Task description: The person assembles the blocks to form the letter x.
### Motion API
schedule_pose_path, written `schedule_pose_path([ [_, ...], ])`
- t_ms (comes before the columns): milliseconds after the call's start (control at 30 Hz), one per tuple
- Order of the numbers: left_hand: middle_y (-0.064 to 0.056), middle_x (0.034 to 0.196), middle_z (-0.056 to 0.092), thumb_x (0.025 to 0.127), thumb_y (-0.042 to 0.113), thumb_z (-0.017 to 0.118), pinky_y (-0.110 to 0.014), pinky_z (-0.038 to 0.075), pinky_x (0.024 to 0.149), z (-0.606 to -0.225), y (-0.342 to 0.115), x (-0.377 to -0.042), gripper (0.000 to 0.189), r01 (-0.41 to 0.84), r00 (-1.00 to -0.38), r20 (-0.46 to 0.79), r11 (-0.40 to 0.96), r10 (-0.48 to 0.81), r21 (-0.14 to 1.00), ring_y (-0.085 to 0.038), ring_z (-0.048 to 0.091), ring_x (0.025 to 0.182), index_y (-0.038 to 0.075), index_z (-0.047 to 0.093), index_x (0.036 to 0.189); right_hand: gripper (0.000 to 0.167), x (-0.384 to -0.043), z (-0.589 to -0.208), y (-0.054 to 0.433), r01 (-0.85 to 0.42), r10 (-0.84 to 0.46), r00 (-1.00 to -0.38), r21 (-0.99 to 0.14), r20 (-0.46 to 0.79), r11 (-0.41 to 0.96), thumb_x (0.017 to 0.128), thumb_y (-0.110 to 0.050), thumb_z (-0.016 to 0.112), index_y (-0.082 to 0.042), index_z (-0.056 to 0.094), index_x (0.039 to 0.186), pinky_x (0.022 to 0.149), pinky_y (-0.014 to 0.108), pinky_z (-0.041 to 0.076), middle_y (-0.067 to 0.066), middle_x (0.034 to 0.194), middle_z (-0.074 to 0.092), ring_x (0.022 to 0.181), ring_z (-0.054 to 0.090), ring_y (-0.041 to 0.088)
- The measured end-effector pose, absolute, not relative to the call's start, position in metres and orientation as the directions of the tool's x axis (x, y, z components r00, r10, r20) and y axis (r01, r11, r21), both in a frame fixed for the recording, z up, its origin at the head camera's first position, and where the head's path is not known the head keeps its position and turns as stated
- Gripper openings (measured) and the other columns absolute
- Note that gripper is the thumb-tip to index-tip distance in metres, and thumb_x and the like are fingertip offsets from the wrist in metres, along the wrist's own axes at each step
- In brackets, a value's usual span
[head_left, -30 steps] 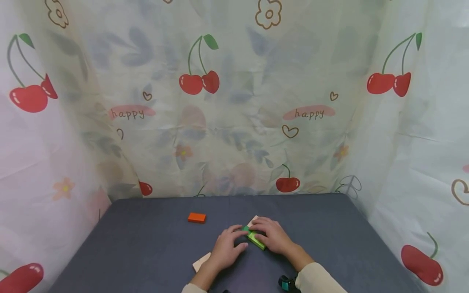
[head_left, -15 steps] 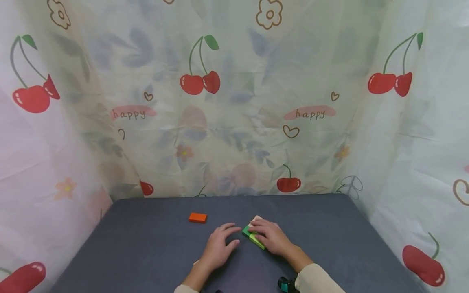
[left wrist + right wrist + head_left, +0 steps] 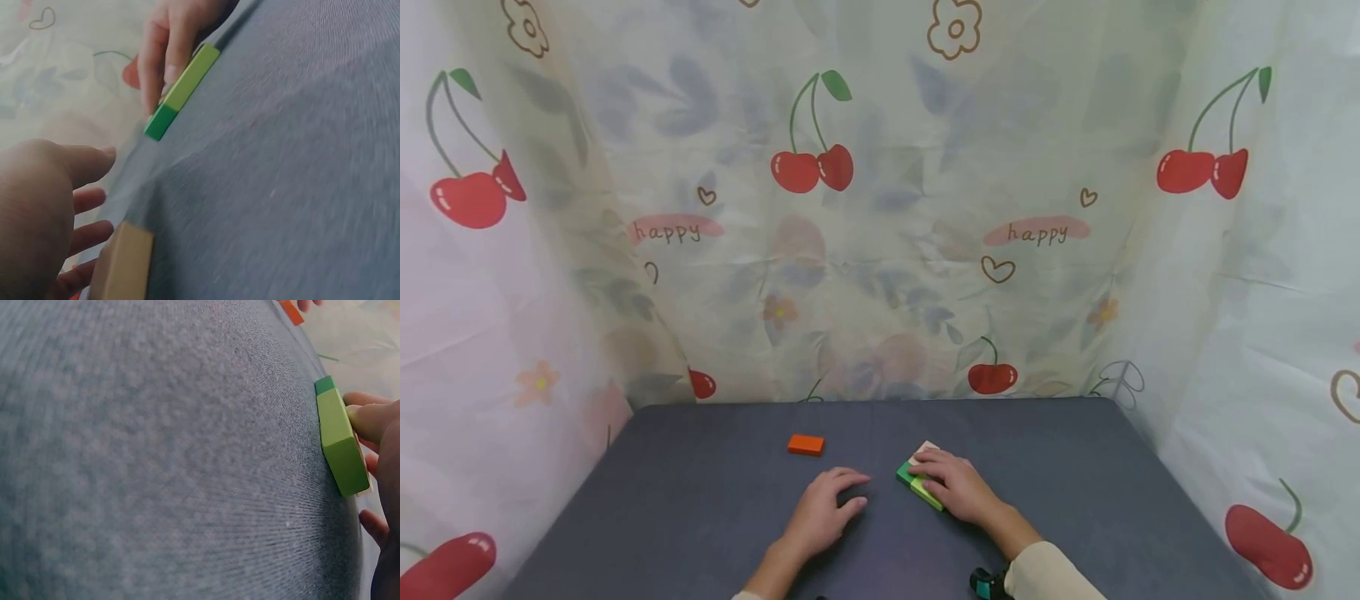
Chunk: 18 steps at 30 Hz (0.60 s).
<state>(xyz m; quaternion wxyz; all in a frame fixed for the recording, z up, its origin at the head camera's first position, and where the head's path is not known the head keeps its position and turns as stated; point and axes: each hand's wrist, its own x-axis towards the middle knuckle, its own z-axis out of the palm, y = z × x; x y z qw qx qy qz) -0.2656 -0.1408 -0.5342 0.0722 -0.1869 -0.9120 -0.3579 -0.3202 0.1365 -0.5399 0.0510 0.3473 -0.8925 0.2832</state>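
My right hand [image 3: 957,483] rests over a small group of blocks on the table, fingers lightly bent and thumb touching the light green block [image 3: 929,494]. A dark green block [image 3: 906,474] lies end to end with it. Behind them, a pale wooden block [image 3: 928,446] shows partly past my fingers. To the left, my left hand [image 3: 822,515] hovers low with its fingers apart and nothing in its grasp. In the left wrist view another plain wooden block [image 3: 125,262] lies close by that hand's fingers; the forearm hides it in the head view.
An orange block [image 3: 806,445] lies toward the back of the dark grey table [image 3: 700,492], left of the middle. A patterned curtain [image 3: 880,250] encloses the back and both sides. Near my right sleeve is a black wrist device [image 3: 988,582].
My left hand has drawn back from the green blocks, moving left and toward me, and its forearm now covers the near wooden block. The right hand has stayed on the blocks.
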Motion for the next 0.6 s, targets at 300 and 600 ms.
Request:
schedule_pose_path([
  [300, 0.005, 0.109, 0.066, 0.088, 0.035, 0.071, -0.044, 0.038, 0.081, -0.528, -0.156, -0.264, 0.035, 0.402, -0.916, 0.237, 0.723, 0.324, 0.562, -0.018, 0.056, 0.099, 0.021, 0.071, 0.120, 0.030, -0.319, -0.538, 0.139, -0.671, -0.609, -0.732, -0.480, 0.305, 0.565, 0.098, -0.015, 0.058, -0.014, 0.067, 0.126, 0.101, 0.061, 0.031, 0.009, 0.139, 0.054, 0.133, 0.042, 0.032],
  [600, 0.010, 0.086, 0.054, 0.082, 0.045, 0.075, -0.037, 0.032, 0.070, -0.523, -0.165, -0.260, 0.044, 0.387, -0.918, 0.135, 0.769, 0.373, 0.508, -0.011, 0.047, 0.079, 0.023, 0.070, 0.121, 0.030, -0.321, -0.544, 0.139, -0.666, -0.597, -0.737, -0.496, 0.317, 0.557, 0.098, -0.017, 0.057, -0.016, 0.067, 0.126, 0.102, 0.059, 0.031, 0.008, 0.139, 0.054, 0.133, 0.043, 0.031],
])
